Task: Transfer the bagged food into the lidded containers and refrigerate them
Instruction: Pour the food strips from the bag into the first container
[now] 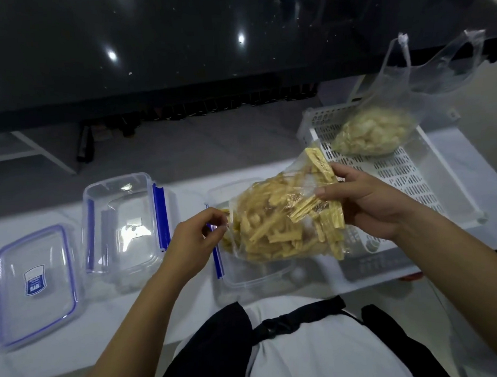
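A clear plastic bag of yellow strip-shaped food [274, 227] hangs tilted over an open clear container with blue clips [253, 278] on the white counter. My right hand [363, 204] grips the bag's far end from the right. My left hand [195, 241] pinches the bag's open edge at the left. A second clear container [124, 221] stands to the left, and a loose clear lid with a blue seal [33, 283] lies at the far left. Another bag with pale food pieces [375, 133] rests in a white perforated tray [404, 180] at the right.
The white counter [190, 325] runs left to right in front of me, its far edge dropping to a grey floor. A dark glossy surface [180, 49] fills the top of the view. My white shirt and a black strap [291, 322] are at the bottom.
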Available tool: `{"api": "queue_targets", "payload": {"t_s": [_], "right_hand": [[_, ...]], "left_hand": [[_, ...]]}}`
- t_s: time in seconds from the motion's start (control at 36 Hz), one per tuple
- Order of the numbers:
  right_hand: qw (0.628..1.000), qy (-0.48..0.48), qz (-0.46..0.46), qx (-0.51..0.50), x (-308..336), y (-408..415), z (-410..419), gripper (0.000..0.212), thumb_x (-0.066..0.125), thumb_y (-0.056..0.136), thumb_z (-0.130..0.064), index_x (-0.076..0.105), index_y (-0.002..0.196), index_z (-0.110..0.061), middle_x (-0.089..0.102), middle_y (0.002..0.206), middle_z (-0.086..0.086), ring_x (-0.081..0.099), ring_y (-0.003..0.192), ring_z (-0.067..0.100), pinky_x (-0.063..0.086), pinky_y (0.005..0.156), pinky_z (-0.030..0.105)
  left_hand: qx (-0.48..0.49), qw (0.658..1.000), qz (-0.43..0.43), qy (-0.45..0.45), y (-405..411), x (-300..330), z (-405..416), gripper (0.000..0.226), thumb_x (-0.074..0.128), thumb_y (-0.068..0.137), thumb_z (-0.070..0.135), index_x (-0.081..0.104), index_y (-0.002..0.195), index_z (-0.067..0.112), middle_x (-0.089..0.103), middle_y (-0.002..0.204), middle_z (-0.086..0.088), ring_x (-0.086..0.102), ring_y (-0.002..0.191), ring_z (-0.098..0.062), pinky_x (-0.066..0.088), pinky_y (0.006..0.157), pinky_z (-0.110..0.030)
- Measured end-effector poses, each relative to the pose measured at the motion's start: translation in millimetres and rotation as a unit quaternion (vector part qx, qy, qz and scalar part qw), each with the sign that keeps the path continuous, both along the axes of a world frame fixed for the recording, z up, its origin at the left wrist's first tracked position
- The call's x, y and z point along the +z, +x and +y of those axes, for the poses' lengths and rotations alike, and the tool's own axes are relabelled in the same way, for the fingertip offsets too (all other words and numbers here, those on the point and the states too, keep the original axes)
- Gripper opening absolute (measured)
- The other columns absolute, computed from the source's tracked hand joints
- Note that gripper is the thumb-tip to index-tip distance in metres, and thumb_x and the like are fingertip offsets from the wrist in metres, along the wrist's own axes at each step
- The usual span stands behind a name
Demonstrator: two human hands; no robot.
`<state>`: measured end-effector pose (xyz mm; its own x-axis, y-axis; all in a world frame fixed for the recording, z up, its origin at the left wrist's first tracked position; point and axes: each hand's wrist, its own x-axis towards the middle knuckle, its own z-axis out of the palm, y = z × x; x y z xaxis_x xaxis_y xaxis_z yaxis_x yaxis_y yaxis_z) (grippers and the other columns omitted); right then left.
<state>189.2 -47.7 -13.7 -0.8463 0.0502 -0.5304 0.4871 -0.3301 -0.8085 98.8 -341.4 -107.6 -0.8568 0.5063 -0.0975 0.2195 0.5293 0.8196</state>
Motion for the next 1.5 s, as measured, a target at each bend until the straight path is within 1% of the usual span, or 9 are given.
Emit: {"api": "queue_targets", "payload": {"t_s": [0.06,0.22,0.33,0.69,0.83,0.97,1.19,1.39,1.5], "right_hand": [[1.000,0.012,-0.007,0.000,-0.5,0.2,-0.3,0.055,0.077,0.068,-0.007,0.065,0.121,-0.013,0.049,0.105,0.017,0.051,0.091,0.034,0.053,0.058,0.033],[0.998,-0.009,0.049,0.023,3.3,3.3,6.1,0.052,0.079,0.069,-0.007,0.068,0.119,-0.017,0.068,0.090,0.005,0.071,0.073,0.020,0.059,0.060,0.037],[0.999,0.018,0.036,0.009,1.5,0.9,-2.1,0.051,0.079,0.064,-0.010,0.069,0.114,-0.020,0.068,0.084,0.003,0.070,0.069,0.020,0.054,0.051,0.030],[0.996,0.025,0.080,0.028,10.1,-5.0,-9.8,0.049,0.081,0.068,-0.012,0.066,0.115,-0.013,0.066,0.081,0.004,0.071,0.078,0.024,0.056,0.058,0.039],[0.997,0.023,0.073,0.029,11.6,-12.6,-18.8,0.046,0.080,0.067,-0.011,0.069,0.112,-0.017,0.065,0.081,0.005,0.069,0.076,0.026,0.058,0.056,0.038],[0.995,0.035,0.081,0.037,17.1,-17.0,-22.3,0.050,0.081,0.067,-0.012,0.067,0.115,-0.012,0.065,0.083,0.005,0.069,0.076,0.025,0.057,0.054,0.036],[0.994,0.015,0.095,0.048,26.6,-24.0,-27.5,0.039,0.078,0.070,-0.010,0.069,0.108,-0.016,0.066,0.081,0.004,0.068,0.075,0.025,0.057,0.055,0.036],[0.993,0.003,0.104,0.063,34.2,-29.6,-29.6,0.046,0.078,0.070,-0.009,0.069,0.115,-0.016,0.068,0.082,0.001,0.069,0.074,0.023,0.057,0.052,0.034],[0.988,0.014,0.109,0.108,38.7,-33.0,-30.3,0.053,0.084,0.067,-0.014,0.070,0.117,-0.018,0.068,0.089,0.002,0.070,0.079,0.024,0.057,0.052,0.033]], "left_hand": [[-0.006,1.000,-0.006,-0.016,-1.4,-0.8,-1.4,0.022,0.070,0.093,0.016,0.064,0.088,0.037,0.068,0.090,0.018,0.060,0.075,-0.002,0.043,0.064,-0.005],[-0.017,0.999,-0.009,-0.026,-2.4,-2.3,-3.3,0.025,0.071,0.091,0.014,0.064,0.086,0.037,0.068,0.088,0.017,0.060,0.077,-0.003,0.044,0.064,-0.006],[-0.021,0.999,-0.014,-0.047,0.7,-3.8,-2.3,0.027,0.070,0.093,0.016,0.062,0.086,0.041,0.067,0.089,0.018,0.060,0.078,-0.002,0.045,0.066,-0.011],[-0.028,0.995,0.028,-0.093,3.6,-5.6,0.2,0.023,0.075,0.089,0.029,0.060,0.089,0.046,0.046,0.101,0.022,0.051,0.090,0.008,0.041,0.064,-0.008],[-0.035,0.994,-0.006,-0.108,0.3,-2.5,0.1,0.017,0.071,0.092,0.029,0.061,0.091,0.043,0.046,0.099,0.019,0.054,0.081,-0.003,0.039,0.062,-0.007],[0.026,0.997,0.009,-0.071,-13.2,4.8,4.5,0.005,0.068,0.094,0.024,0.067,0.097,0.029,0.048,0.096,0.016,0.052,0.072,-0.006,0.036,0.063,-0.010],[0.087,0.992,0.029,-0.083,-29.3,6.3,18.2,0.002,0.062,0.098,0.026,0.062,0.097,0.029,0.052,0.099,0.008,0.054,0.072,-0.006,0.034,0.060,-0.013],[0.075,0.995,0.002,-0.068,-30.7,4.7,20.5,0.029,0.056,0.099,0.011,0.063,0.119,0.031,0.053,0.116,0.006,0.057,0.085,-0.004,0.044,0.069,-0.013],[-0.025,0.998,-0.052,0.004,-35.9,18.1,17.9,0.061,0.064,0.093,0.006,0.048,0.134,0.049,0.045,0.135,0.021,0.046,0.122,-0.003,0.040,0.093,-0.016]]}}
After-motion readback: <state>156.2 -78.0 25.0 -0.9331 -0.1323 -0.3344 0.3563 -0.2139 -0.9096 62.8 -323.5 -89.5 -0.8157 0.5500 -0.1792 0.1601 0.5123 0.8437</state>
